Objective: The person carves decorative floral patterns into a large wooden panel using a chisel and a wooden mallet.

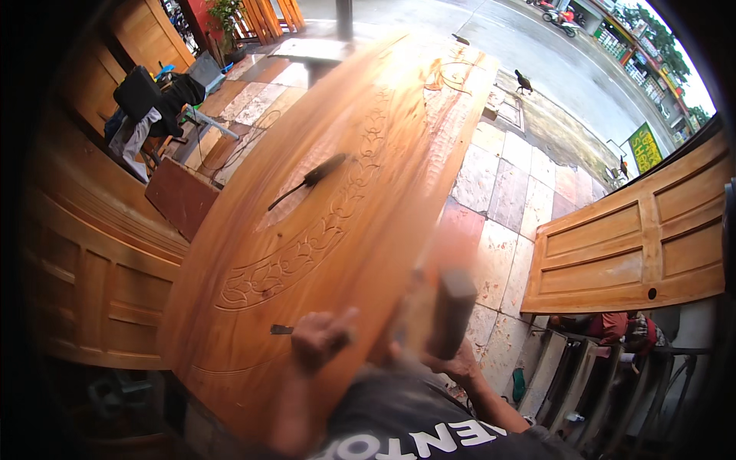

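Note:
A large reddish-brown wooden door panel (383,222) with a carved leaf-and-vine band lies in front of me. Over its near part is my left hand (318,341), blurred, its fingers curled; what they hold is hard to make out. Just left of that hand, a short flat dark metal blade (281,330) shows against the wood. My right hand (460,364), beside the panel's right edge, grips a dark rectangular block (454,307), smeared by motion. Farther up the panel rests a dark tool (310,180) with a thin shaft and a thicker end.
Panelled doors lean at the right (613,245) and left (107,284). A black case and cloths (149,103) are piled at the far left. Wood chips dot the tiled floor (502,192). A dark bird (523,81) is by the road.

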`<action>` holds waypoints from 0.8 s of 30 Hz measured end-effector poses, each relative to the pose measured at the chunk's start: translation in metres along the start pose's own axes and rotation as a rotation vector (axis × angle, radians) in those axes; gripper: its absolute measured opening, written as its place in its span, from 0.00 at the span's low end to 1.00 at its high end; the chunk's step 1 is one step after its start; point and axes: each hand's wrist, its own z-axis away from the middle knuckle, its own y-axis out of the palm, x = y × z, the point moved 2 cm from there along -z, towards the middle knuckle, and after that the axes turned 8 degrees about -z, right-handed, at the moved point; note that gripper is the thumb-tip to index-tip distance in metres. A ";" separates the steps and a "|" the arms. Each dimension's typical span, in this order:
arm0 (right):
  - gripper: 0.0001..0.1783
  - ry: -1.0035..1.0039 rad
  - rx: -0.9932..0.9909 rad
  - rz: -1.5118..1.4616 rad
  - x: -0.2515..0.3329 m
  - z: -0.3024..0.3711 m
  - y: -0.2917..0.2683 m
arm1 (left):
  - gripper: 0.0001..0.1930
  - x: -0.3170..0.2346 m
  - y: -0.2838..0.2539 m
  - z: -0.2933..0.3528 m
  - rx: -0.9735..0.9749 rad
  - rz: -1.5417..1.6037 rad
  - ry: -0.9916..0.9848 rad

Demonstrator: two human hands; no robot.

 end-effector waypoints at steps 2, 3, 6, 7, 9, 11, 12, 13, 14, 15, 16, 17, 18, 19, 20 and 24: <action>0.36 -0.020 -0.019 -0.018 -0.001 0.001 0.028 | 0.28 0.009 -0.002 0.003 -0.041 0.101 0.053; 0.36 -0.038 -0.022 -0.028 0.001 -0.001 0.044 | 0.28 0.012 -0.002 0.011 -0.058 0.105 0.061; 0.35 -0.091 -0.009 0.010 0.000 0.001 0.087 | 0.27 0.023 0.000 0.034 -0.092 0.102 0.084; 0.35 -0.091 0.034 0.013 -0.004 0.001 0.096 | 0.26 0.026 -0.002 0.042 -0.110 0.107 0.074; 0.38 -0.040 0.021 0.065 -0.026 0.002 0.102 | 0.22 0.025 -0.004 0.051 -0.158 0.124 0.070; 0.39 -0.074 -0.003 0.092 -0.033 0.005 0.113 | 0.19 0.022 -0.015 0.056 -0.191 0.120 0.033; 0.40 -0.074 0.009 0.100 -0.031 0.004 0.119 | 0.19 0.023 -0.018 0.058 -0.226 0.118 0.024; 0.40 -0.082 -0.015 0.112 -0.029 0.006 0.121 | 0.20 0.021 -0.020 0.058 -0.253 0.129 0.013; 0.40 -0.080 -0.030 0.123 -0.026 0.009 0.126 | 0.23 0.015 -0.033 0.057 -0.271 0.114 -0.034; 0.40 -0.080 -0.046 0.137 -0.022 0.011 0.129 | 0.23 0.017 -0.035 0.056 -0.306 0.108 -0.056; 0.39 -0.008 -0.056 0.105 -0.021 0.014 0.137 | 0.23 0.017 -0.039 0.061 -0.328 0.098 -0.089; 0.38 -0.016 -0.045 0.109 -0.020 0.012 0.138 | 0.23 0.018 -0.043 0.065 -0.353 0.086 -0.124; 0.36 -0.025 -0.032 0.118 -0.019 0.006 0.136 | 0.22 0.019 -0.045 0.064 -0.363 0.092 -0.137; 0.35 -0.014 -0.023 0.122 -0.023 0.005 0.136 | 0.21 0.019 -0.046 0.063 -0.355 0.106 -0.158; 0.30 -0.136 -0.051 0.224 -0.023 0.002 0.146 | 0.20 0.018 -0.053 0.070 -0.325 0.096 -0.206; 0.27 0.031 -0.048 0.115 -0.051 -0.003 0.124 | 0.21 0.045 -0.010 0.077 -0.351 0.157 -0.043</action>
